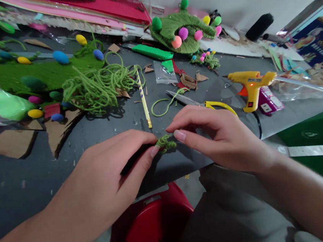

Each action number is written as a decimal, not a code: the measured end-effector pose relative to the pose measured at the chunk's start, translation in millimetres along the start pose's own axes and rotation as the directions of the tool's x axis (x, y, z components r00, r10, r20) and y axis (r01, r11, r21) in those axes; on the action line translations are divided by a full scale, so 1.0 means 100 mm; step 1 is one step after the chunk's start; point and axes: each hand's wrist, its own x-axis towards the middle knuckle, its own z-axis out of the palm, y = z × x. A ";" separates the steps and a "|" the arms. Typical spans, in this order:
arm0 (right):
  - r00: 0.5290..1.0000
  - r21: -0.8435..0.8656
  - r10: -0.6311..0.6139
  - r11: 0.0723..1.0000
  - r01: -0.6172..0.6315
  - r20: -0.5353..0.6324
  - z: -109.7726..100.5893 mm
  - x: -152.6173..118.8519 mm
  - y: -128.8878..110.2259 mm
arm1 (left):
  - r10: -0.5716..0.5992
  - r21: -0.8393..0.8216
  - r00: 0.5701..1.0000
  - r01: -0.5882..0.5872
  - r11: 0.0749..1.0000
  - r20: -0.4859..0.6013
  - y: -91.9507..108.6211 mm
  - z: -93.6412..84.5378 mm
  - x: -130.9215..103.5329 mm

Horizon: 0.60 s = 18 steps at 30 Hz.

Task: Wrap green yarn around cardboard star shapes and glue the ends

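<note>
My left hand (pixel 116 160) pinches a small wound bundle of green yarn (pixel 166 143) between thumb and forefinger, just above the table's near edge. My right hand (pixel 217 134) is at the bundle's other side, its thumb and forefinger slightly apart and no held thing visible between them. A yellow pencil (pixel 144 101) lies just beyond the bundle. Yellow-handled scissors (pixel 220 105) rest behind my right hand, which partly covers them, and a loose loop of green yarn (pixel 162 107) lies by their blades. Farther left is a tangled heap of green yarn (pixel 100 87).
At right stands a yellow glue gun (pixel 251 84) with its light on, beside a purple box (pixel 269 100). A green box cutter (pixel 152 52) and a yarn-wrapped piece with colored balls (pixel 183 32) lie at the back. Cardboard scraps (pixel 64 129) are at left; a red stool (pixel 157 217) is below.
</note>
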 end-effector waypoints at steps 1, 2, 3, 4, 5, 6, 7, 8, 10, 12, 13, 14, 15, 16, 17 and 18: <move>1.000 0.001 0.001 1.000 -0.001 0.000 0.00 -0.01 0.00 | 0.000 0.004 1.000 0.000 1.000 -0.001 0.00 0.00 0.00; 1.000 0.003 0.002 1.000 -0.002 -0.002 0.00 -0.01 0.00 | 0.002 0.006 1.000 -0.002 1.000 -0.005 0.00 0.00 0.00; 1.000 0.006 0.004 1.000 -0.004 -0.001 0.00 -0.01 0.00 | 0.004 0.007 1.000 -0.004 1.000 -0.004 0.00 -0.01 0.00; 1.000 0.011 0.006 1.000 -0.006 0.001 0.00 -0.01 0.00 | 0.007 0.006 1.000 -0.007 1.000 -0.003 0.00 -0.01 -0.01; 1.000 0.015 0.009 1.000 -0.009 0.001 0.00 -0.01 0.00 | 0.008 0.004 1.000 -0.008 1.000 0.001 0.00 -0.01 -0.01; 1.000 0.020 0.011 1.000 -0.011 0.002 0.00 -0.01 -0.01 | 0.009 0.002 1.000 -0.009 1.000 0.002 0.00 -0.01 -0.02; 1.000 0.026 0.012 1.000 -0.012 0.002 0.01 -0.01 -0.01 | 0.010 0.002 1.000 -0.010 1.000 0.001 0.00 -0.01 -0.02; 1.000 0.032 0.011 0.999 -0.011 0.002 0.01 -0.01 -0.01 | 0.010 0.004 1.000 -0.010 1.000 -0.001 0.00 -0.01 -0.03; 1.000 0.043 0.001 0.999 -0.001 -0.003 0.01 -0.01 -0.01 | 0.010 0.010 1.000 -0.010 1.000 -0.005 0.00 -0.01 -0.03; 1.000 0.051 -0.014 0.999 0.015 -0.012 0.01 -0.01 -0.02 | 0.014 0.011 1.000 -0.014 1.000 -0.001 0.00 0.00 -0.02; 1.000 0.051 -0.020 0.998 0.020 -0.017 0.00 -0.01 -0.03 | 0.017 0.009 1.000 -0.017 1.000 -0.003 0.00 0.00 -0.02; 1.000 0.049 -0.020 0.999 0.021 -0.024 -0.01 -0.01 -0.03 | 0.022 0.008 1.000 -0.022 1.000 0.003 0.00 0.00 -0.01; 0.999 0.044 -0.014 0.999 0.016 -0.034 -0.02 -0.02 -0.04 | 0.022 0.006 1.000 -0.022 1.000 0.002 0.00 0.00 -0.01; 0.999 0.037 -0.004 0.999 0.006 -0.044 -0.03 -0.02 -0.05 | 0.022 0.007 1.000 -0.022 1.000 0.000 0.00 0.00 0.00; 0.998 0.027 0.010 1.000 -0.009 -0.059 -0.04 -0.02 -0.06 | 0.020 0.009 1.000 -0.020 1.000 0.001 0.00 0.00 0.00; 0.997 0.017 0.024 1.000 -0.023 -0.078 -0.06 -0.03 -0.06 | 0.017 0.010 1.000 -0.017 1.000 0.000 0.00 0.00 0.00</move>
